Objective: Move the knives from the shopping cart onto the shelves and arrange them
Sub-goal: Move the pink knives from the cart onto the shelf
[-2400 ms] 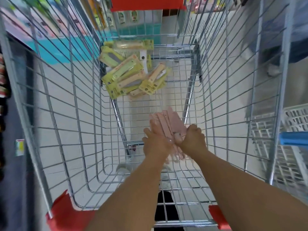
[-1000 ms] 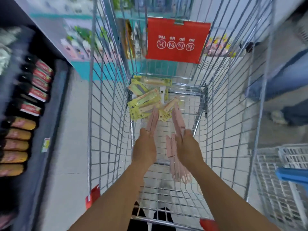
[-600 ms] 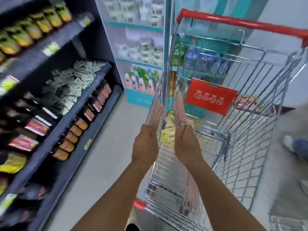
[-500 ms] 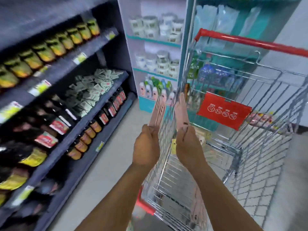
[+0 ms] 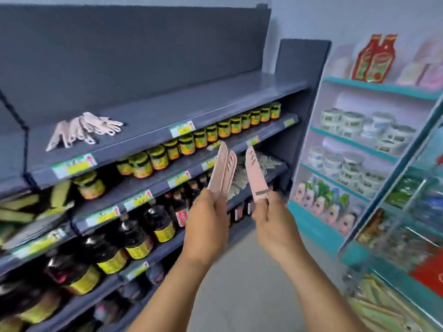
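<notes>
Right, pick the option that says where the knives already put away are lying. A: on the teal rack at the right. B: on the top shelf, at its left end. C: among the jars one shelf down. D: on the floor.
B: the pale knives lie fanned in a pile on the grey top shelf, near its left end, above the row of jars.

A dark grey shelving unit point(image 5: 167, 109) with a tall back panel fills the left, its lower tiers stocked with jars point(image 5: 187, 144) and dark bottles point(image 5: 134, 236). Beside it stands a white, teal-edged rack point(image 5: 354, 144) holding what look like tubs. A pale wall point(image 5: 359, 17) rises behind; the floor point(image 5: 239, 295) is grey.
</notes>
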{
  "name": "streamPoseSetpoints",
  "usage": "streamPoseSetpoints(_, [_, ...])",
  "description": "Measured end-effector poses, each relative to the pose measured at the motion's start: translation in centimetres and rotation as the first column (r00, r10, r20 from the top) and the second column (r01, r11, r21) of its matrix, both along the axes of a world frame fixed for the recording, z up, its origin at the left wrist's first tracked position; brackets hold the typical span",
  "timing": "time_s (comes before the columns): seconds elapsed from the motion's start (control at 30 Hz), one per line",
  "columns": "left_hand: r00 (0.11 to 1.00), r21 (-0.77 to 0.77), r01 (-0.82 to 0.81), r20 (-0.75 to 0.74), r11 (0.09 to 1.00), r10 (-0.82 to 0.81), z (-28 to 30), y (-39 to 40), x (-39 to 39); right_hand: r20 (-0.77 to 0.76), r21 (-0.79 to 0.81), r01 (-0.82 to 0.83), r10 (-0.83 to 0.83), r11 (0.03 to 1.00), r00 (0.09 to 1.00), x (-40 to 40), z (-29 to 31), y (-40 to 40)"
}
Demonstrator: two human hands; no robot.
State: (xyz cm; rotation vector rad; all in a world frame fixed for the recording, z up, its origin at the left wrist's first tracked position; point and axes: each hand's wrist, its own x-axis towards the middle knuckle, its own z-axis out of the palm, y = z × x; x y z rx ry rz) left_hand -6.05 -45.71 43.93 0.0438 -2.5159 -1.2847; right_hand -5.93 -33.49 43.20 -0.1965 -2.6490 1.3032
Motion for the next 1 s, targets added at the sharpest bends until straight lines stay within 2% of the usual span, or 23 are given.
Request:
streamPoseSetpoints(0.23, [0.985,-0.002,-0.167,-0.041,0.986,0.167,3.1,-14.0,-3.3,-0.104,0.004,-0.227,0.226,0.974,0.969,-4.4,4.1,-13.6])
streamPoseSetpoints(0.33, [0.975,-0.054,-0.211,-0.086,0.976,0.206,4.7,-19.4,-4.5,-0.139,-0.014,-0.305,0.300,0.952,0.944,-6.4,5.6,-18.7])
streamPoseSetpoints(0.47, [0.961,-0.043,-0.273,-0.058,0.961,0.271,5.9,-25.2,-7.0,-0.158,0.010,-0.366,0.363,0.931,0.918,-9.6,7.0,-24.3])
streamPoseSetpoints(0.7, [0.918,-0.054,-0.396,-0.020,0.917,0.395,7.9,-30.4,-12.1,-0.053,0.180,-0.395,0.410,0.901,0.910,-17.1,8.7,-30.3])
streamPoseSetpoints(1.0, [0.806,-0.143,-0.544,0.184,0.827,0.562,8.3,-33.6,-23.2,0.031,0.324,-0.424,0.439,0.846,0.898,-29.6,9.7,-35.2])
